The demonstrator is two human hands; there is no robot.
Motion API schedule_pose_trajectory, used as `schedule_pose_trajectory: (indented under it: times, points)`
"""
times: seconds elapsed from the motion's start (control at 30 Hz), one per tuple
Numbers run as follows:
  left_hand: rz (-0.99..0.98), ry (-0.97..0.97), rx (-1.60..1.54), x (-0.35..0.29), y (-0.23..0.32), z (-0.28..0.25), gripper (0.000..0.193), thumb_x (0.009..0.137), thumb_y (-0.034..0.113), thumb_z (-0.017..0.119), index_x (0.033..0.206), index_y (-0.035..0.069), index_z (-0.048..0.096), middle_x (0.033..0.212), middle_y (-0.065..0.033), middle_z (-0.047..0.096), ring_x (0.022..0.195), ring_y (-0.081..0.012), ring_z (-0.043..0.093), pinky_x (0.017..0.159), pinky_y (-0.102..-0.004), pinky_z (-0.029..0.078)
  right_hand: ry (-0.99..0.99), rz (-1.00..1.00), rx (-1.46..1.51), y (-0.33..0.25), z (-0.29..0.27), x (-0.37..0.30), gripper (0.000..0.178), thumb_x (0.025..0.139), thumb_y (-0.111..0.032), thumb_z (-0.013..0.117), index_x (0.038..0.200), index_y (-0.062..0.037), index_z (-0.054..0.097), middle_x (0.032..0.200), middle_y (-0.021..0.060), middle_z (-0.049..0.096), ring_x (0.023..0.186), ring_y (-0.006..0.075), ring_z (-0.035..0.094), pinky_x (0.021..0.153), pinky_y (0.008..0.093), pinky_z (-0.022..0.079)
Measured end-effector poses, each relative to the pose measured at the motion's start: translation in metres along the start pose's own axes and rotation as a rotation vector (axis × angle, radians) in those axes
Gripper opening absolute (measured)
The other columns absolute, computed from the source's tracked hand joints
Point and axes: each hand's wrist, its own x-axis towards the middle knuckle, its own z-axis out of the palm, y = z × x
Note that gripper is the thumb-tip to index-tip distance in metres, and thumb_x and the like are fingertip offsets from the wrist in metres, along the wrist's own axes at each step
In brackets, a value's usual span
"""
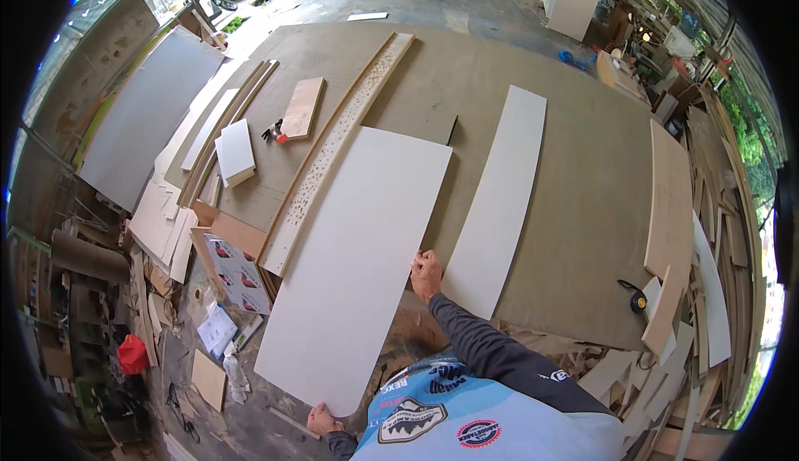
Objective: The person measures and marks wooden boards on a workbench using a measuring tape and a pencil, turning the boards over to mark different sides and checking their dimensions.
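A large white panel (358,245) lies slanted across the near left of the work table, its near end sticking out past the table edge. At that near end my left hand (323,421) is closed on the panel's corner. Along the right long edge, my right hand (426,275) grips the same panel with curled fingers. Against the panel's left side runs a long wooden-edged strip (341,141) with a speckled middle. To the right of my right hand a long narrow white board (499,195) rests flat on the table, apart from the panel.
On the brown table (583,211) lie a hammer (275,132), a wooden block (304,107), stacked white pieces (236,150) and a tape measure (636,299). Wood boards (668,203) line the right edge. Offcuts and a red bag (132,354) lie at the lower left.
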Motion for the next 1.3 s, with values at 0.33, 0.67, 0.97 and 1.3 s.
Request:
schedule_pose_trajectory:
  times: [0.33, 0.67, 0.97, 1.3]
  points:
    - [-0.093, -0.111, 0.045, 0.010, 0.002, 0.003, 0.016, 0.079, -0.004, 0.077, 0.087, -0.004, 0.064, 0.075, -0.0066, 0.065, 0.065, -0.0151, 0.058, 0.058, -0.0309, 0.045, 0.045, 0.069, 0.074, -0.001, -0.001, 0.014, 0.011, 0.088, -0.001, 0.068, 0.095, 0.0079, 0.069, 0.082, 0.0123, 0.052, 0.069, 0.0249, 0.055, 0.063, 0.0383, 0.046]
    - [-0.113, -0.161, 0.056, -0.004, 0.020, 0.023, 0.015, 0.080, -0.004, 0.077, 0.082, -0.002, 0.062, 0.072, -0.0073, 0.065, 0.056, -0.0152, 0.057, 0.048, -0.0294, 0.043, 0.056, 0.058, 0.054, 0.007, -0.002, 0.037, 0.009, 0.089, -0.001, 0.067, 0.094, 0.0068, 0.070, 0.082, 0.0133, 0.054, 0.069, 0.0255, 0.056, 0.063, 0.0389, 0.046]
    - [-0.141, -0.252, -0.014, -0.013, 0.032, 0.046, 0.011, 0.082, -0.004, 0.074, 0.087, -0.006, 0.064, 0.079, -0.0149, 0.070, 0.062, -0.0236, 0.069, 0.052, -0.0354, 0.058, 0.080, 0.080, 0.067, 0.019, 0.001, 0.067, 0.013, 0.087, 0.000, 0.068, 0.099, 0.0047, 0.072, 0.084, 0.0139, 0.057, 0.071, 0.0251, 0.060, 0.064, 0.0360, 0.049]
    - [-0.156, -0.340, -0.003, -0.030, 0.053, 0.082, 0.009, 0.083, -0.004, 0.073, 0.085, -0.008, 0.065, 0.081, -0.0173, 0.070, 0.065, -0.0266, 0.071, 0.054, -0.0388, 0.060, 0.104, 0.049, -0.031, 0.037, 0.003, 0.112, 0.011, 0.086, -0.004, 0.068, 0.093, 0.0032, 0.071, 0.087, 0.0163, 0.061, 0.077, 0.0313, 0.063, 0.069, 0.0410, 0.050]
